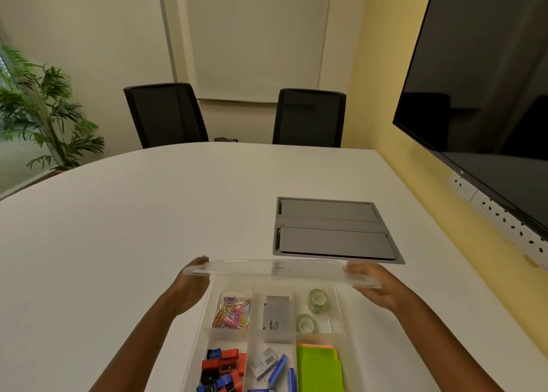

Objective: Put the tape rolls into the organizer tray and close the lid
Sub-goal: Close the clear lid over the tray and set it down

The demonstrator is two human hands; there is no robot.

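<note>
Both hands, left hand [189,285] and right hand [374,288], pinch the clear lid [278,268] by its ends above the organizer tray [341,311], fingers closed on its edges, two tape rolls [318,300] inside.

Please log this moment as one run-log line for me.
stage: closing lid | tape rolls: in organizer tray, far-right compartment | lid: held above tray's far edge | left hand, right hand: gripping lid ends

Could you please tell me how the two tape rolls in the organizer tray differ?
The far tape roll is tilted up on its edge and looks greenish; the near tape roll lies flatter and looks paler. Both are clear tape, sharing the tray's back right compartment.
</note>
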